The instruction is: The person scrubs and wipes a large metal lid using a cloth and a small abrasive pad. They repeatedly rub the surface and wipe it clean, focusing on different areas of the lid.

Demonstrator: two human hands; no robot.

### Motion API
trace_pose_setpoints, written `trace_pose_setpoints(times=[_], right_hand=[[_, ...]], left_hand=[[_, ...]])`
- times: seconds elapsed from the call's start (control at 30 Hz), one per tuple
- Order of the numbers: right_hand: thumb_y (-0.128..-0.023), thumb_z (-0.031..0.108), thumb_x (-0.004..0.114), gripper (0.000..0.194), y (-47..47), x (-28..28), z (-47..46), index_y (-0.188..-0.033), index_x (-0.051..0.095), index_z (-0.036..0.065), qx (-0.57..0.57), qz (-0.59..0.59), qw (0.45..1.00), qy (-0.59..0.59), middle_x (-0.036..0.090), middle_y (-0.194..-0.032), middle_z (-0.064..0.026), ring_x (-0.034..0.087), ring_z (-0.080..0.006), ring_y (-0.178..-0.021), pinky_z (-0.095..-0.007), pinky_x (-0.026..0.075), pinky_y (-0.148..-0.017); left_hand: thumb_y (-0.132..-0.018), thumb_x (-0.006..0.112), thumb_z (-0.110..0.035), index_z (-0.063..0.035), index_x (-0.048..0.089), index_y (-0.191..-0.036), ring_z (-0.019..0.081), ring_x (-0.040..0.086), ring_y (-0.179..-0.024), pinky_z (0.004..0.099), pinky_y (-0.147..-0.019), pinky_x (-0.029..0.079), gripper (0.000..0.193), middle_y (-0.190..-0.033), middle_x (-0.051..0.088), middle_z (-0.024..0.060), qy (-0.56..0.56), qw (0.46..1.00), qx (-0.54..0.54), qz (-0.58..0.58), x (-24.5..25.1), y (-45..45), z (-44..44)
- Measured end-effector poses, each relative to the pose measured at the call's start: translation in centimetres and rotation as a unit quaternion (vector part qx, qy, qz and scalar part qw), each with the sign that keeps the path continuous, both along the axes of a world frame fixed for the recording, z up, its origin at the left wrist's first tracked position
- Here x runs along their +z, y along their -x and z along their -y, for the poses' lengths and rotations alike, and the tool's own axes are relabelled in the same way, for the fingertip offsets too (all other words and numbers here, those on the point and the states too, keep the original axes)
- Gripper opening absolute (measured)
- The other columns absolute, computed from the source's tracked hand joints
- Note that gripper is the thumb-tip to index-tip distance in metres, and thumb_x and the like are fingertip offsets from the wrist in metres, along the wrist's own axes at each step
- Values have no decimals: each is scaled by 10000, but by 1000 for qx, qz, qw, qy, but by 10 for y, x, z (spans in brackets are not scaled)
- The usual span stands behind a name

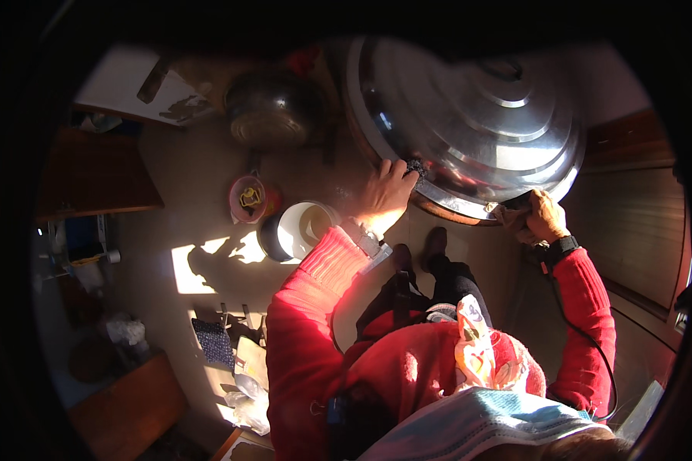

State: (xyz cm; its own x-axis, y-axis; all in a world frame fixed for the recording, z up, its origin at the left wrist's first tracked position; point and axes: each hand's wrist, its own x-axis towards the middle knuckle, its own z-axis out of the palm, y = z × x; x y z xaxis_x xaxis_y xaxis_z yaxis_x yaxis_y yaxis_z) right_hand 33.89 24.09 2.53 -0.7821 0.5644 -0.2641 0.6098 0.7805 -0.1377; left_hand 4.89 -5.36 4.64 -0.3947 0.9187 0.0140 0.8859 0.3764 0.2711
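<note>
A large domed metal lid (467,109) with stepped rings and a dark handle at its top fills the upper right. My left hand (383,196) holds a dark metal scouring pad (417,168) against the lid's rim. At the near right edge of the lid, my right hand (545,216) is closed on a crumpled brownish cloth (513,220). The fingers there press the cloth to the rim, and part of that grip is hidden. A brown edge shows beneath the rim between my hands.
Left of my left forearm a white-lined bucket (303,227) stands on the floor. Beyond it are a pink container (247,199) and a metal pot (271,109). A wooden panel (92,176) stands at the far left. A black cable (582,331) runs along my right arm.
</note>
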Motion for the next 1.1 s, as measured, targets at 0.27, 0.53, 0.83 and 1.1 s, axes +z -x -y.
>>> trace_pose_setpoints(times=[0.27,0.53,0.83,1.1], right_hand=[[-801,91,606,440,5,11,1,-1236,576,36,-18,58,998,23,646,-1204,-204,631,-390,-1143,-464,547,-908],[-791,84,634,249,0,5,2,-1028,556,81,-7,-17,1000,2,645,-1033,-150,643,-390,-1017,-473,526,-822],[-777,87,642,272,-2,3,4,-1035,558,64,-8,-31,999,31,641,-1030,-156,639,-397,-1015,-470,527,-824],[-776,61,633,266,-5,-6,1,-1029,553,65,-6,-25,1000,4,639,-1034,-159,637,-402,-1016,-474,525,-820]], left_hand=[[-869,611,-116,-83,651,-1063,318,566,-1058,400,-766,542,200,-1072,558,115,-14,996,-36,-76,-16,12,3],[-845,629,-172,-99,681,-950,295,566,-997,397,-742,507,137,-989,558,93,-39,995,-18,-93,14,6,-13],[-856,616,-92,-179,723,-1113,312,550,-1063,428,-836,523,292,-1060,556,70,-80,996,28,-19,-49,33,13],[-850,627,-56,-186,739,-1155,317,575,-1012,453,-783,547,350,-1049,582,76,-66,984,106,-126,2,91,-10]])
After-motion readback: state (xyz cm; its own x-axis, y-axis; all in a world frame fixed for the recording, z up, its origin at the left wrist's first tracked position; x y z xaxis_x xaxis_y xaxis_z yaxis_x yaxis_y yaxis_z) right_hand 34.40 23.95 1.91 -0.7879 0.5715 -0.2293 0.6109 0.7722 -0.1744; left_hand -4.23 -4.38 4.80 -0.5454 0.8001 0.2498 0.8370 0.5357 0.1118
